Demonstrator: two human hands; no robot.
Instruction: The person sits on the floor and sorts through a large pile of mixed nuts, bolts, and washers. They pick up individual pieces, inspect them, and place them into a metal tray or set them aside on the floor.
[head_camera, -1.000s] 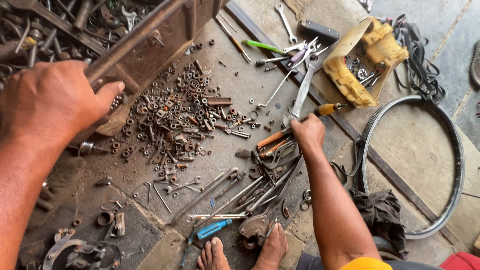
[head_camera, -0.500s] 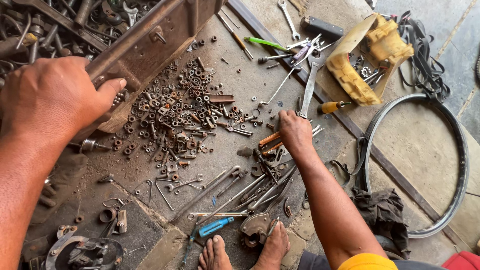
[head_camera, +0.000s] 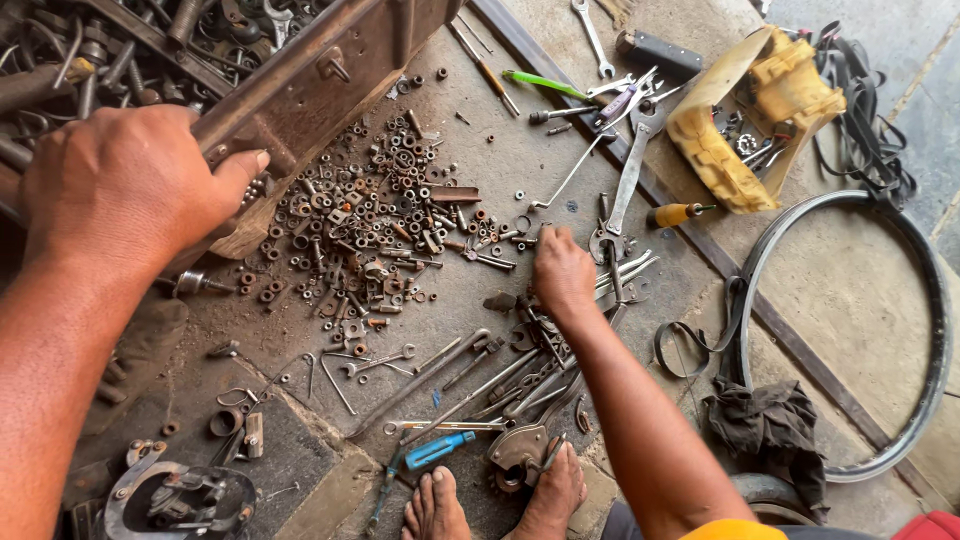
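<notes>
1. Far left, our left hand (head_camera: 125, 190) is clamping the rim of a rusty brown metal toolbox (head_camera: 320, 75), fingers curled over the edge and thumb pressed along its side. The box is tilting toward the floor, mouth down; we are judging the grip to be what is holding it at that angle.
2. Inside the box, a tangle of dark spanners and rods (head_camera: 70, 60) is showing; the frame is cutting it off at top and left, so we are not making out single pieces.
3. Below the box mouth, a scatter of rusty nuts, bolts and washers (head_camera: 370, 220) is lying on the grey concrete floor (head_camera: 500, 160), thickest near the box, as though spilled from it.
4. Centre, our right hand (head_camera: 562, 270) is reaching down knuckles up, fingers bunched together at the heap's right edge. The fingertips are hidden from us; we cannot tell whether they are pinching anything.
5. Just right of that hand, long steel spanners (head_camera: 625, 185) are lying loose, an orange-handled screwdriver (head_camera: 675, 213) beside them.
6. Lower centre, two bare feet (head_camera: 500, 500) are resting by a blue-handled tool (head_camera: 435, 450).
7. Right, a cut yellow plastic container (head_camera: 755, 110) is holding small parts, too small to identify, and a bare metal wheel rim (head_camera: 925, 300) is running off frame.
</notes>
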